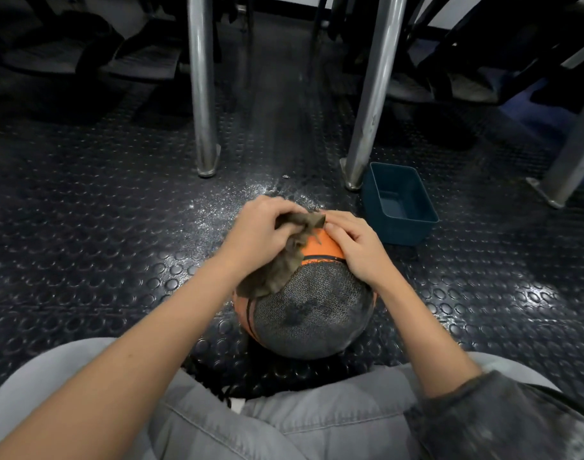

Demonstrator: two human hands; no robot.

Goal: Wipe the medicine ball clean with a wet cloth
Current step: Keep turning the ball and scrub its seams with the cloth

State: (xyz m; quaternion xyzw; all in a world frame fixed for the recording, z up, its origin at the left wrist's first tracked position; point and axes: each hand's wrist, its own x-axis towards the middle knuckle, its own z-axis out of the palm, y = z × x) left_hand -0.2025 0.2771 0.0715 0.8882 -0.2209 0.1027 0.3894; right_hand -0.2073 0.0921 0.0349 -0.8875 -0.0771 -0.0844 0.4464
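An orange and grey textured medicine ball (312,310) sits on the floor between my knees. A crumpled brown cloth (280,265) lies over its upper left side. My left hand (260,232) grips the cloth's upper part on top of the ball. Across from it, my right hand (355,245) rests on the ball's top right, its fingertips pinching the cloth's far corner. The grey panel shows dark damp patches.
A dark blue plastic tub (400,202) stands on the studded black rubber floor (101,227) just right of the ball. Two metal frame legs (202,94) rise behind the ball. White dust speckles the floor beyond it. Gym equipment fills the back.
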